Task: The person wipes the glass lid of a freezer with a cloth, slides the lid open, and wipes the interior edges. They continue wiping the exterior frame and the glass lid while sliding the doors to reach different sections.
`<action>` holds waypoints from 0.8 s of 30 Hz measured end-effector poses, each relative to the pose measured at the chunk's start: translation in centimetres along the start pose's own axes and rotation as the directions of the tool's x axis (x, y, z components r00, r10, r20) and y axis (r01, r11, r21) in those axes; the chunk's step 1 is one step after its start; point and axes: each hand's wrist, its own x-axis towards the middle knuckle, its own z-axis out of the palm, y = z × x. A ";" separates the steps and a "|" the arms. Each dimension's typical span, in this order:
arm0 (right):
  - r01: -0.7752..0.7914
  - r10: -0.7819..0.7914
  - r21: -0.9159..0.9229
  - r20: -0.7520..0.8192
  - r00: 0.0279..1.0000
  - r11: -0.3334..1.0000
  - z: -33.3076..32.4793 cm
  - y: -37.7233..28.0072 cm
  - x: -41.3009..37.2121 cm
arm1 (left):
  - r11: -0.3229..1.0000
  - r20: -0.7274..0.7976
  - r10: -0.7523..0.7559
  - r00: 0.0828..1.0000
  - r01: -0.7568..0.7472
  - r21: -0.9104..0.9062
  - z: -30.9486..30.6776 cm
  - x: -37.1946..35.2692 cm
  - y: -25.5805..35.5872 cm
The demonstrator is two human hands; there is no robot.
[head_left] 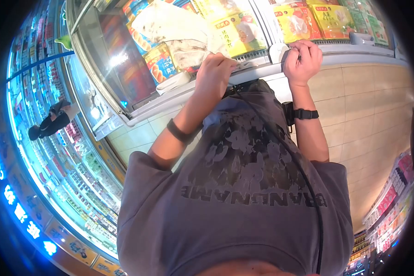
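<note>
My left hand (pixel 211 76) is closed on a bunched end of a whitish, dark-stained cloth (pixel 172 27). The cloth spreads over the glass top of a freezer chest (pixel 147 110), above packaged food. My right hand (pixel 303 62) is curled into a loose fist at the front rim of the chest, beside a rounded white fitting (pixel 278 53). Whatever lies inside its fingers is hidden. Beneath the glass are yellow food packs (pixel 239 34), red-and-yellow packs (pixel 296 23) and a blue pack (pixel 161 62).
Lit refrigerated shelves (pixel 55 161) curve along the left side, where a person in dark clothing (pixel 53 122) stands. Pale floor tiles (pixel 368 101) extend to the right. More goods with price signs (pixel 386 207) stand at lower right. A black cable (pixel 303 175) runs down my shirt.
</note>
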 end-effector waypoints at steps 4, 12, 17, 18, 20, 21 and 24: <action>-0.018 0.021 -0.034 0.092 0.996 0.999 -0.8 -0.5 -0.1 | 0.999 0.032 0.027 0.999 -0.026 -0.022 2.0 2.5 0.7; 0.008 -0.008 -0.010 0.019 1.000 1.000 -0.1 0.1 -0.2 | 0.998 0.064 -0.056 0.996 0.056 0.000 1.6 2.5 1.2; 0.003 -0.003 0.006 0.017 1.000 1.000 -0.3 0.0 -0.4 | 0.998 0.057 -0.055 0.997 0.056 -0.017 1.3 2.2 1.1; 0.000 0.000 -0.001 0.016 1.000 1.000 -0.3 0.0 -0.3 | 0.998 0.094 -0.043 0.995 0.046 -0.030 1.9 3.1 1.4; 0.004 -0.004 -0.004 0.014 1.000 1.000 -0.2 0.1 -0.2 | 0.999 0.032 0.018 0.999 -0.017 -0.041 3.9 4.8 2.6; 0.004 -0.004 -0.009 0.025 1.000 1.000 -0.3 0.1 -0.2 | 0.996 -0.026 0.076 0.997 -0.077 -0.045 4.5 5.1 2.9; 0.008 -0.008 0.000 0.025 1.000 1.000 -0.2 0.0 -0.1 | 0.994 -0.024 0.087 0.996 -0.089 -0.062 4.6 4.9 2.5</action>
